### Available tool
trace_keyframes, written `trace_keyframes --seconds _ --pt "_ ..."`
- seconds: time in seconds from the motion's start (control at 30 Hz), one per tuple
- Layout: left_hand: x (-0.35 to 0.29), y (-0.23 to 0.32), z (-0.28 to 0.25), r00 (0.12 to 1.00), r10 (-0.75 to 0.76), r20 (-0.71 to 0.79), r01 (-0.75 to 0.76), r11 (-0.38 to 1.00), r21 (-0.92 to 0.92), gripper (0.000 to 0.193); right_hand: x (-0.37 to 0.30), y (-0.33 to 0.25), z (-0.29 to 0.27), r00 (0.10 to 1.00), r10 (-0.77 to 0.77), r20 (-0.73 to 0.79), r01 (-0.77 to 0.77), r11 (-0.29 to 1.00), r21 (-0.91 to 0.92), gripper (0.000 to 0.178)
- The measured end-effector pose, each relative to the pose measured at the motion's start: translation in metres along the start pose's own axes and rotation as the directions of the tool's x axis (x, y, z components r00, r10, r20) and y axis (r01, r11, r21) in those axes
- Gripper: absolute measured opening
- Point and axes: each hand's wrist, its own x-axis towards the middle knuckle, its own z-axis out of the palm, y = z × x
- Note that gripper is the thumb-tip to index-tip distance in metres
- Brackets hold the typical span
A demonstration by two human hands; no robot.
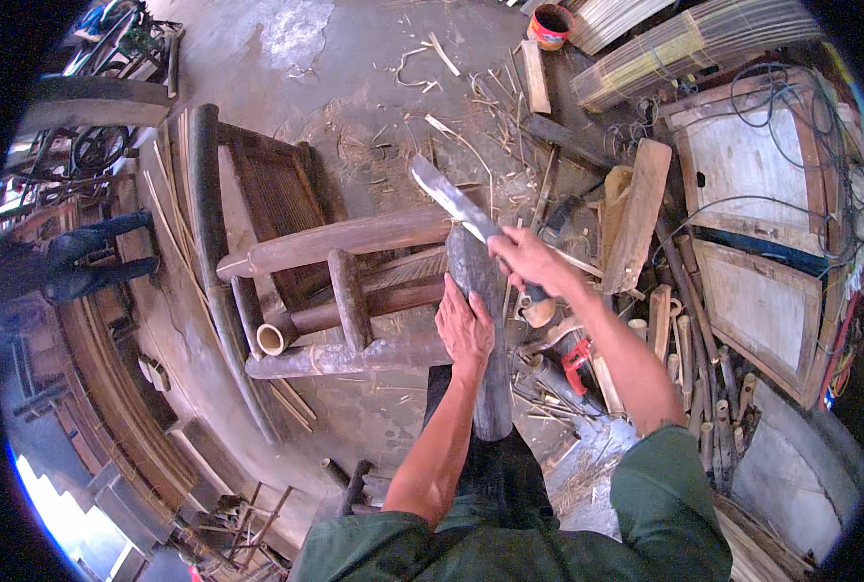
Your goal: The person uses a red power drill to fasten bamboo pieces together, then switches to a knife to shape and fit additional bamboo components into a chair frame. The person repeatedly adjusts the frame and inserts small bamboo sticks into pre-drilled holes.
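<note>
My right hand (pixel 529 260) is closed round the dark handle of a machete (pixel 443 196), whose broad blade points up and to the left. The blade's lower part lies over the far end of a thick dark bamboo pole (pixel 491 388). This pole runs toward my lap. My left hand (pixel 466 325) lies on the pole's left side with its fingers stretched out along it. Just left of that hand is a bamboo furniture frame (pixel 349 240) with thick rails, short posts and a slatted panel; how it meets the pole is partly hidden by my hand.
Shavings and bamboo offcuts litter the floor. At right lie a red power tool (pixel 576 367), a wooden block (pixel 637 215), upright poles and framed panels (pixel 757 306) draped with cables. A red tub (pixel 549 26) stands at the back. A person in jeans (pixel 97 254) is at far left.
</note>
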Motion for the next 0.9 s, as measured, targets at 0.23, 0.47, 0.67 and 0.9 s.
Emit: trace_keyframes --seconds 0.23,0.47,0.67,0.9 --pt "0.005 0.006 -0.001 1.0 0.004 0.01 -0.004 1.0 -0.026 0.055 0.008 0.002 -0.002 0.744 -0.49 -0.455 0.328 0.86 -0.39 0.036" --pt "0.005 0.004 -0.001 1.0 0.006 -0.002 -0.006 1.0 -0.019 0.055 -0.001 0.002 0.006 0.755 -0.549 -0.36 0.333 0.793 -0.51 0.041" --pt "0.006 0.007 -0.002 1.0 -0.001 0.018 0.002 0.999 -0.045 0.056 0.011 0.012 0.002 0.798 -0.49 -0.352 0.321 0.838 -0.441 0.039" --pt "0.004 0.005 -0.003 1.0 -0.006 0.008 0.007 0.998 -0.063 0.056 0.009 -0.015 -0.009 0.868 -0.273 -0.415 0.234 0.962 -0.143 0.038"
